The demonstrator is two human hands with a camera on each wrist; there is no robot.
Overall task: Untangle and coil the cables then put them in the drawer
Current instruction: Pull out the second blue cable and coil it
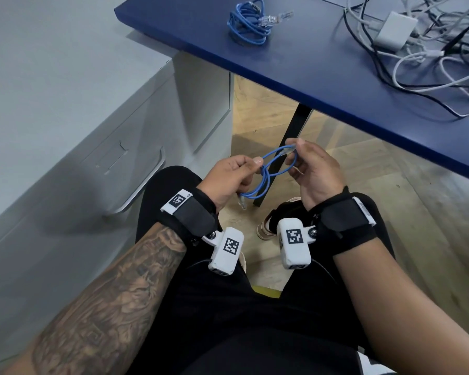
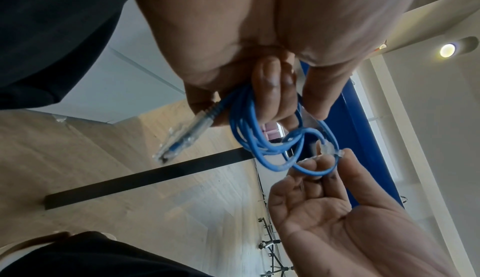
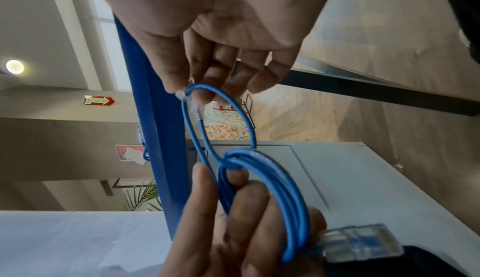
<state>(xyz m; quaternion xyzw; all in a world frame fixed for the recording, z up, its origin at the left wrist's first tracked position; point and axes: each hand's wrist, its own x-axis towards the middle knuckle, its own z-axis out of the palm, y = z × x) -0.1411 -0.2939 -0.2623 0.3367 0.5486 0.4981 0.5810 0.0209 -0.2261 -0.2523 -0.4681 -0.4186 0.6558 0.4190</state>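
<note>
Head view: my left hand point(image 1: 232, 175) grips the coiled part of the blue cable point(image 1: 267, 173) over my lap, at 6 o'clock of the desk point(image 1: 336, 85). My right hand point(image 1: 313, 174) pinches its far plug point(image 1: 289, 150) between thumb and fingertip. A second coil point(image 1: 248, 23) lies on the desk at 11 o'clock; a cable tangle point(image 1: 431, 50) at 2 o'clock. The drawer point(image 1: 114, 163) at 9 o'clock is closed.

Left wrist view: fingers point(image 2: 270, 88) curl round the coil; a free plug point(image 2: 179, 135) hangs at 8 o'clock.

Right wrist view: fingertips point(image 3: 205, 88) pinch the plug, loop open below.
</note>
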